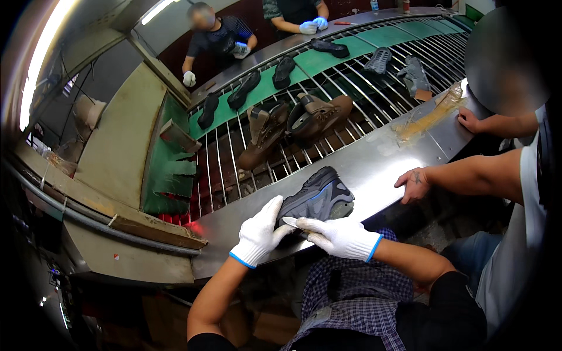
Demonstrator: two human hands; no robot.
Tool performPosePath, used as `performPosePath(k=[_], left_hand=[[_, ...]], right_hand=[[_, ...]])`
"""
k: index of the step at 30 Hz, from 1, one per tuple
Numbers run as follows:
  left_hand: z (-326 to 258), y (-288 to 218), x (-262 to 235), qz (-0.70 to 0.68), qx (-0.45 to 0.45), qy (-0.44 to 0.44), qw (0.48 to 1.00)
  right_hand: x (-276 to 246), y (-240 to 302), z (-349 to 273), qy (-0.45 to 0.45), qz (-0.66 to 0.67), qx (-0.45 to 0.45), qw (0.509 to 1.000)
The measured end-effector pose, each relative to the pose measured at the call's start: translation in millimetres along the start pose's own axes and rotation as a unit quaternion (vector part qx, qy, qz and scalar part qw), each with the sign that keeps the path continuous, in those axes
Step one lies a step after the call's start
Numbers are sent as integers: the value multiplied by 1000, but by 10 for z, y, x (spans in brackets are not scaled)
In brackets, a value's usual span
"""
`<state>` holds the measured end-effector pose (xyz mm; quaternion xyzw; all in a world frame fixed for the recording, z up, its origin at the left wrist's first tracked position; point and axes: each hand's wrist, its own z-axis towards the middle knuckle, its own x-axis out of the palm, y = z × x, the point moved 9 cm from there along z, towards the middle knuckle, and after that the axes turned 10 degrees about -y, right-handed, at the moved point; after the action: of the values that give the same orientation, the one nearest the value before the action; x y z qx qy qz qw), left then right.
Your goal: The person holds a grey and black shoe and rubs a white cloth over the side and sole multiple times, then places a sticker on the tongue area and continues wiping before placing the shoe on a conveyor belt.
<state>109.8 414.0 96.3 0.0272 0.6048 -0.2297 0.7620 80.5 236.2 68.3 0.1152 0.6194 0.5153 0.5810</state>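
A grey shoe with a blue stripe (316, 199) lies on the steel bench edge (374, 164) in front of me. My left hand (260, 234), in a white glove with a blue cuff, presses against the shoe's near left side. My right hand (336, 235), gloved the same way, lies beside it with a finger pointing across at the shoe's sole edge. Both hands touch the shoe; neither lifts it.
Two brown boots (293, 123) lie on the rod conveyor (351, 82). Black soles (246, 88) ride the green belt behind. A person's bare hands (413, 184) rest on the bench at my right. Two people in gloves stand across the line.
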Motion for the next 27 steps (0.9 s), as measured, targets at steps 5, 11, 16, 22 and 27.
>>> performPosePath(k=[5,11,16,22,27], left_hand=[[91,-52,-61,25,-22,42,999],[596,-423,133,3,-54,89,995],[782,-553,334,33,-67,134,988],[821,-604,380,27,-58,157,985],[805,-578,370,27,-55,92,994]], right_hand=[[-404,-7,-273,-36,20,65,997],[-748,-462,-305,-141,-82,30,986],[-799,-494,-167,-93,-58,67,992],[-583,-674,100,-107,11,-5,994],[-129,-1027,47,-56,367,240,897]])
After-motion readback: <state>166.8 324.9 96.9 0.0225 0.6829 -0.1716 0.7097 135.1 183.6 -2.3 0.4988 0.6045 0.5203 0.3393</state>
